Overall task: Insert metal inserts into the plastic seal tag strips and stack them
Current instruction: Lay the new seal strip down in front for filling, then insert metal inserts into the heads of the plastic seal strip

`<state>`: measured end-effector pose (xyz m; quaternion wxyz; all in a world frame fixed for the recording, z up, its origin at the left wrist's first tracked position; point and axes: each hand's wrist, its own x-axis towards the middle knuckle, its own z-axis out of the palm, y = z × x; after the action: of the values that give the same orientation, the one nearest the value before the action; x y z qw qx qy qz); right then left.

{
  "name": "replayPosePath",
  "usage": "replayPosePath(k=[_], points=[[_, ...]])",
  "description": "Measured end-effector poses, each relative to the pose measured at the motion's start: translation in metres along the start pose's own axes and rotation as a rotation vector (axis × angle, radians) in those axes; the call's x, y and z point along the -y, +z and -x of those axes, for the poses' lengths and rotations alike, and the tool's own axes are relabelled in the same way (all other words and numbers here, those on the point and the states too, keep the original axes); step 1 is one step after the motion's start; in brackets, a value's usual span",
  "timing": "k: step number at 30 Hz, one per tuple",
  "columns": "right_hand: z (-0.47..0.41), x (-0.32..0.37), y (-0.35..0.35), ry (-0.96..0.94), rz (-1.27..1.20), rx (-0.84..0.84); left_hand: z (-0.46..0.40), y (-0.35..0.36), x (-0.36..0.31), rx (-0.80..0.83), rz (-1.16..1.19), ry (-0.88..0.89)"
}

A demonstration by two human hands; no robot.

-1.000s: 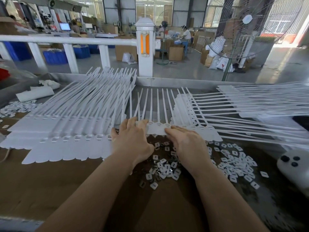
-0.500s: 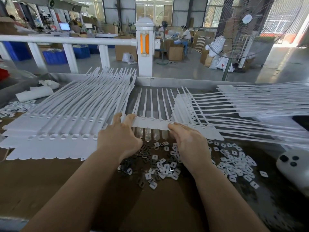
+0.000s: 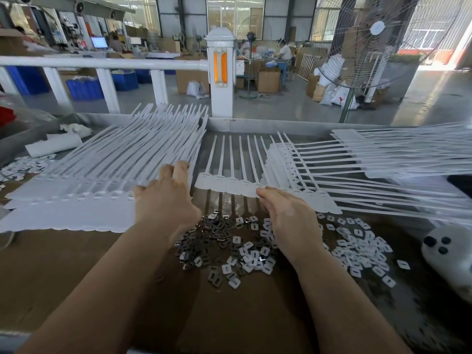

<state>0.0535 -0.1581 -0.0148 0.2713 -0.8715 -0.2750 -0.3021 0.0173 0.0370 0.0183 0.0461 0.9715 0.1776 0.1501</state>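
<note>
The right hand pinches the right end of a seal tag strip lying across the middle of the worktop. The left hand, fingers extended and relaxed, rests on the stacked strips at left. Loose metal inserts lie heaped between the wrists, just below the held strip.

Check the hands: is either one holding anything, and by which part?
The right hand pinches the middle tag strip by the near edge of its right end. The left hand holds nothing; its fingers rest on the left stack.
</note>
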Motion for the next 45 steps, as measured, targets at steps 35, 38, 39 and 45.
replayPosePath(k=[35,38,39,45], points=[[-0.001,-0.002,-0.002,0.051,0.007,0.26,0.01,0.03,-0.016,0.059,0.523,0.328],[-0.001,-0.003,0.001,0.053,0.005,0.235,0.013,0.027,-0.01,0.208,0.642,0.423],[-0.001,-0.003,0.001,0.054,0.003,0.227,0.013,0.026,-0.009,0.238,0.656,0.443],[0.001,-0.002,0.002,0.044,0.013,0.208,0.011,0.022,-0.01,0.35,0.583,0.532]])
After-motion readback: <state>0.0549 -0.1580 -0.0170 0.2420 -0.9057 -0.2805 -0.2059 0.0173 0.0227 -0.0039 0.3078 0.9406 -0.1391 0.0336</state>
